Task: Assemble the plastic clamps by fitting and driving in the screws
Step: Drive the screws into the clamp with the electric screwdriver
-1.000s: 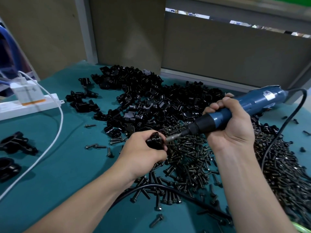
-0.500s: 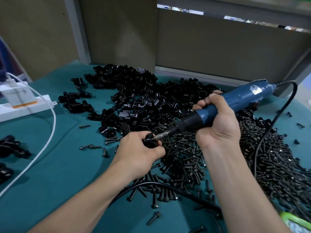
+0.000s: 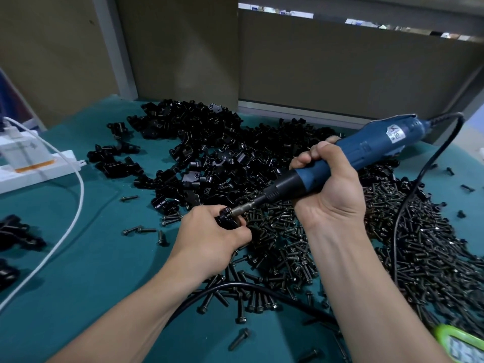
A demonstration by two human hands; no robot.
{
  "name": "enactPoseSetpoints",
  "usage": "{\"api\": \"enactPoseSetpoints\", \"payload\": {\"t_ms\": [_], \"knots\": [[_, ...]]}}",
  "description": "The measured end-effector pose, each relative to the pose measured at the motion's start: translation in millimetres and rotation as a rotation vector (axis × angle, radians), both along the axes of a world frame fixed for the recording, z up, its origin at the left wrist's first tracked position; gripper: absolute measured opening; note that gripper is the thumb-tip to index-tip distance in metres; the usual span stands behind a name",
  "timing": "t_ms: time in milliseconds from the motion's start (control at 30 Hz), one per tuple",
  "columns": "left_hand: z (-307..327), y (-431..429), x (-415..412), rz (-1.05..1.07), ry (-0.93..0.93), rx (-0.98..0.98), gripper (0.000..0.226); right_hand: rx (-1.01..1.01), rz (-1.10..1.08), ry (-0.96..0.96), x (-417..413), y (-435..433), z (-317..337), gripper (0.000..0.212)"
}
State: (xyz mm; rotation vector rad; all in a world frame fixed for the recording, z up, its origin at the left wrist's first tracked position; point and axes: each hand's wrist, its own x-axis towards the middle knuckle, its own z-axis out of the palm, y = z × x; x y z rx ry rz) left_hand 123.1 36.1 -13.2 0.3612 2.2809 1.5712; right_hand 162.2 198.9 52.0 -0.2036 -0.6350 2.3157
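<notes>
Clamp (image 3: 227, 218) in question is a small black plastic piece, and honestly you can barely see it. It sits low centre, above the teal table cover (image 3: 91, 271), almost swallowed by the left hand (image 3: 209, 242), whose fingers are curled round it with only a dark edge peeking out. Its shape is impossible to make out.

The right hand (image 3: 330, 189) is wrapped tight round the blue electric screwdriver (image 3: 366, 150), thumb on top. The tool slants down to the left, and the metal bit (image 3: 243, 206) touches the clamp right at the left hand's fingertips. I can't tell whether a screw sits under the tip (the bit and fingers cover that spot).

Behind the hands is a big heap of black clamp parts (image 3: 209, 153), all tangled, so single pieces are hard to pick out. A spread of dark screws (image 3: 340, 244) runs to the right and partly under the right forearm, and a few strays lie on the cloth to the left. The tool's black cord (image 3: 408, 195) loops over them and passes under both arms.

Far left, a white power strip (image 3: 39, 171) with a white cable (image 3: 76, 205) is cut by the frame, same as some more black parts (image 3: 15, 231). A green object (image 3: 461, 344) bottom right is mostly out of shot.
</notes>
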Motion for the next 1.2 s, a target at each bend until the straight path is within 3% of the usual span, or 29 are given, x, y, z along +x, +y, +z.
{"api": "enactPoseSetpoints", "payload": {"t_ms": [600,833,1100,1200], "knots": [[5.0,-3.0,4.4,0.071,0.243,-0.109,0.023,-0.163,-0.021,-0.105,-2.0,2.4,-9.1,0.020],[11.7,-7.8,6.0,0.102,0.601,-0.280,0.027,-0.297,-0.009,-0.194,-1.6,3.7,-11.3,0.020],[15.0,-15.7,3.9,0.096,1.010,-0.284,0.041,-0.379,0.035,-0.281,0.3,4.9,-8.4,0.018],[11.6,-17.2,0.3,0.102,1.007,-0.284,0.040,-0.366,0.032,-0.306,0.3,3.6,-9.2,0.019]]}}
